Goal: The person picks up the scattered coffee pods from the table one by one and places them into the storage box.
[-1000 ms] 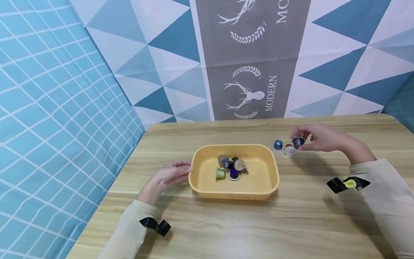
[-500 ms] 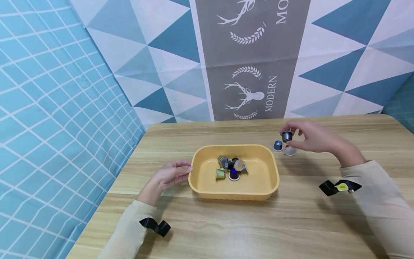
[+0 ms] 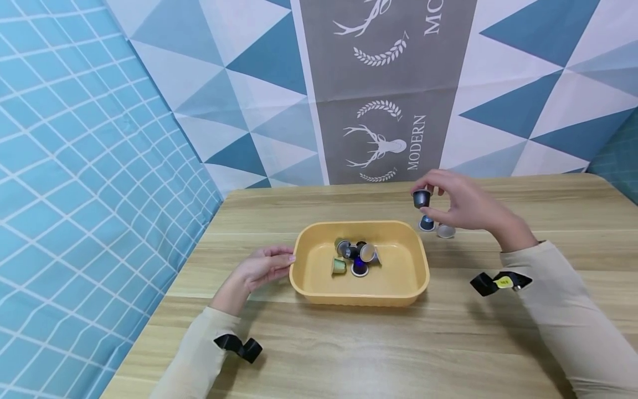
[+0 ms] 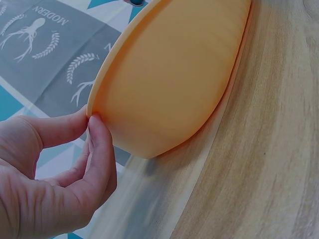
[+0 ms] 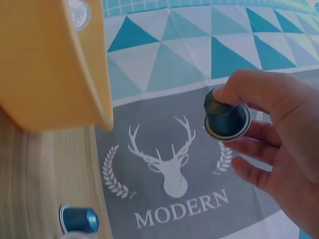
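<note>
In the head view my right hand (image 3: 461,202) pinches a dark coffee capsule (image 3: 421,198) between thumb and fingers, raised over the table. The right wrist view shows that capsule (image 5: 227,118) with its foil rim facing the fingers. My left hand (image 3: 264,267) pinches the left rim of a yellow plastic basin (image 3: 359,300); the left wrist view has thumb and forefinger on its edge (image 4: 90,107). Several capsules lie clustered inside the basin, among them a green one (image 3: 339,267), a dark blue one (image 3: 360,267) and one with a tan lid (image 3: 368,253).
Beyond the basin's back right corner, a blue capsule (image 3: 426,223) stands on the wooden table (image 3: 309,349), with a pale-lidded capsule (image 3: 446,231) beside it. A patterned cloth (image 3: 384,88) rises behind the table, and a blue checked cloth (image 3: 89,166) hangs on the left.
My right hand has carried the dark capsule leftward and up, away from the pale-lidded one and past the blue one. My left hand has stayed on the basin's rim.
</note>
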A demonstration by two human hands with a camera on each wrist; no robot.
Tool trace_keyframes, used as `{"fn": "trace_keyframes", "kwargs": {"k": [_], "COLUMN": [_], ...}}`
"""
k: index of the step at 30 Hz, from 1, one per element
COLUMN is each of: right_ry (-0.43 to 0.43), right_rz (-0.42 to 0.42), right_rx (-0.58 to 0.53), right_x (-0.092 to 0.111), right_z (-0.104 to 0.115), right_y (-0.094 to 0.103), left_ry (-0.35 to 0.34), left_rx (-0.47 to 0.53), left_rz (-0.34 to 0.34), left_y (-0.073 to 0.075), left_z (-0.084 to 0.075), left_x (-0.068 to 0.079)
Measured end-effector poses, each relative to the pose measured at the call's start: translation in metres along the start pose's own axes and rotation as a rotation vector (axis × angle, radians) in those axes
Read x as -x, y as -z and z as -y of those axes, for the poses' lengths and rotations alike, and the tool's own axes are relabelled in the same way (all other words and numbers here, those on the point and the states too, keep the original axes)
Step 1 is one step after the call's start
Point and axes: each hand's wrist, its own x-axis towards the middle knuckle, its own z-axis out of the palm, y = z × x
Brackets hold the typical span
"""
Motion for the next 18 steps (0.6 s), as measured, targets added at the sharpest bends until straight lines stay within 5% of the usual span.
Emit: {"fn": "trace_keyframes", "kwargs": {"k": [18], "right_ry": [0.13], "right_rz": [-0.059], "right_rx": [-0.194], "right_x": [-0.041], "right_z": [0.023], "right_y": [-0.021], "left_ry": [-0.002], "left_rx": [0.0], "left_rz": [-0.001], "left_y": [-0.002], "left_z": [0.0], "left_x": [0.001]}}
